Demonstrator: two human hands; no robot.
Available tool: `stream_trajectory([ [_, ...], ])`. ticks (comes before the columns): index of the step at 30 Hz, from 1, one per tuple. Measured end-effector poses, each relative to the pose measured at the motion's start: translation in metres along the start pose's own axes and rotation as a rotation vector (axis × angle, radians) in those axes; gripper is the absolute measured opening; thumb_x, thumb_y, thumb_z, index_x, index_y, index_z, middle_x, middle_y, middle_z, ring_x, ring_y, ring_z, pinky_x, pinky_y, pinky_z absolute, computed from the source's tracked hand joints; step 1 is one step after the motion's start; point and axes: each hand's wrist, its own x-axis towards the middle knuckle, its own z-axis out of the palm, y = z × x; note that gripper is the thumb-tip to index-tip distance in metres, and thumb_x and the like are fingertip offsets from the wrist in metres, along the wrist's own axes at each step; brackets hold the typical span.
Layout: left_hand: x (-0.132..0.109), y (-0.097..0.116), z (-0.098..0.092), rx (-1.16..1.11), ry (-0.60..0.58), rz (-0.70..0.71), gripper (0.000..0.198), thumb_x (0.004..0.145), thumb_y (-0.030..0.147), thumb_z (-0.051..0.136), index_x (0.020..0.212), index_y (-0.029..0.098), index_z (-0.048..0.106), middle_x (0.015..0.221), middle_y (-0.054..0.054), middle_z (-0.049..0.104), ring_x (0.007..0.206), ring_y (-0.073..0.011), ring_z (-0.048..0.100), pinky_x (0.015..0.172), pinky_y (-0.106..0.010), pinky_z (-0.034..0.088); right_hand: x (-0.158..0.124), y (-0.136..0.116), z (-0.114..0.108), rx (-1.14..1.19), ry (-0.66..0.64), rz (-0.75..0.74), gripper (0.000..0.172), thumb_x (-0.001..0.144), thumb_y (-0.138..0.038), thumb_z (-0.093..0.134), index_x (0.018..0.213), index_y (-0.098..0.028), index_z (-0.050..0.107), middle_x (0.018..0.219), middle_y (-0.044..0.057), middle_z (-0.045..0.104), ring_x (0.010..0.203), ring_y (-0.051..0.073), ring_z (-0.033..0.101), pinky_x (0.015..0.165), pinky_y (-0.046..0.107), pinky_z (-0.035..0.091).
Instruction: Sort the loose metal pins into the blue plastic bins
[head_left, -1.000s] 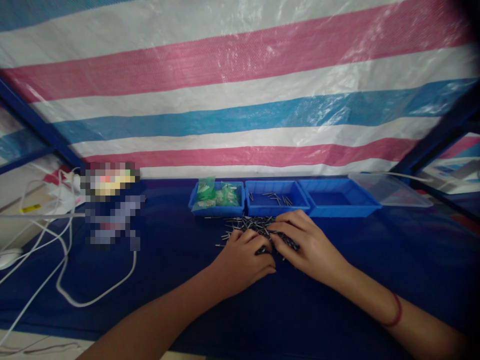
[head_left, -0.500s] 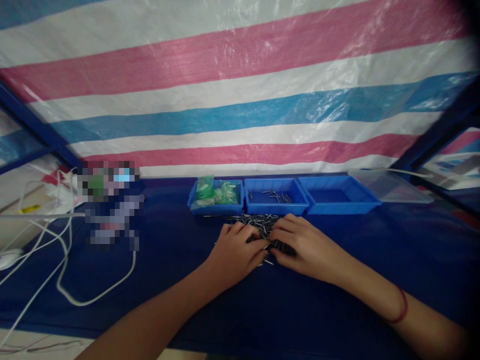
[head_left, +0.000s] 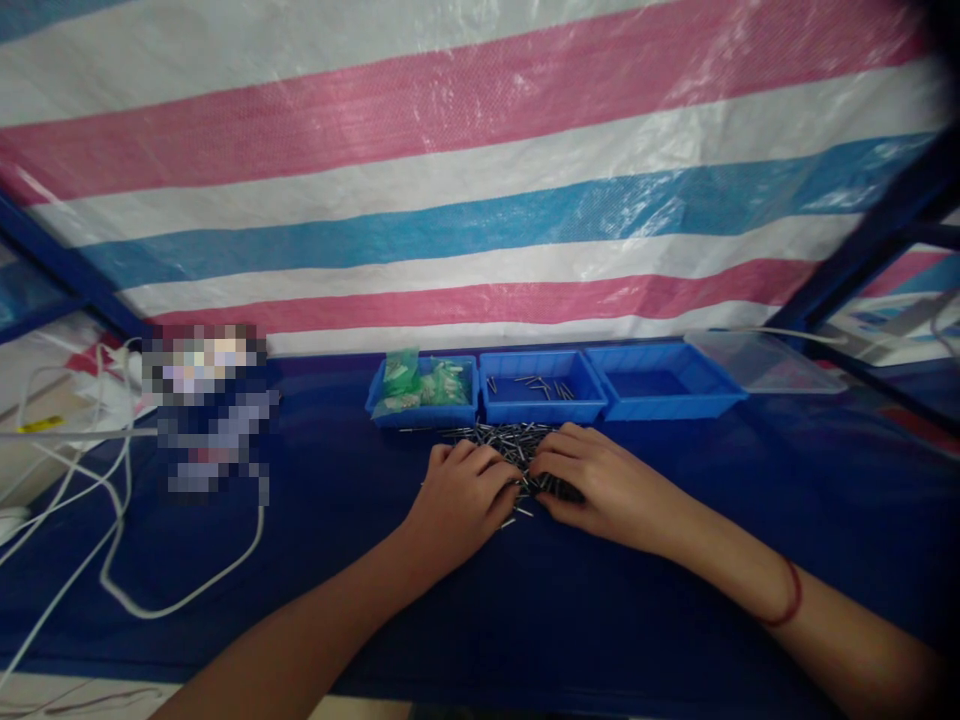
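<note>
A heap of thin, dark and silvery metal pins (head_left: 510,440) lies on the blue tabletop (head_left: 480,620), right in front of the bins. My left hand (head_left: 461,495) curls over the heap's near left side, its thumb and forefinger drawn together at the pins. On the right side, my right hand (head_left: 592,485) bends its fingers around more pins, and dark ones show between thumb and fingers. The fingertips of both hands nearly meet in the heap. How many pins each hand grips is hidden. A few loose pins (head_left: 517,517) lie just below the fingers.
Three blue bins stand in a row behind the heap: the left bin (head_left: 427,417) with green bags (head_left: 420,385), the middle bin (head_left: 544,411) with several pins, and the right bin (head_left: 675,408). A clear plastic sheet (head_left: 772,365) lies farther right. White cables (head_left: 180,605) loop across the left.
The view has shifted slightly, so everything sits a little farther left. My left thumb and forefinger have closed together at the pins. My right hand stays curled at the heap.
</note>
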Motion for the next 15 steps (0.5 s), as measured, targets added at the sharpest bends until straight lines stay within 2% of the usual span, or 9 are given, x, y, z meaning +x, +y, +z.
stream_trajectory([
  [6,0.0014,-0.001,-0.0002,-0.024,0.015,-0.004,0.019,0.095,0.027,0.045,0.106,0.025,0.06,0.098,-0.001,0.065,0.091,-0.0185,0.052,0.077,-0.036,0.029,-0.0012,0.0013,-0.0015,-0.008,0.015,0.0,0.008,0.082,-0.015,0.059,0.088,-0.019,0.063,0.086,0.005,0.061,0.084,0.02,0.052,0.076,0.035,0.04],
  [15,0.002,-0.0001,-0.0015,-0.013,-0.005,-0.004,0.019,0.093,0.019,0.045,0.106,0.023,0.059,0.098,0.0,0.066,0.09,-0.0178,0.053,0.076,-0.035,0.029,0.0002,-0.0047,0.0052,0.011,0.019,-0.049,0.012,0.088,-0.024,0.056,0.091,-0.02,0.067,0.087,0.005,0.059,0.084,0.019,0.05,0.076,0.033,0.039],
])
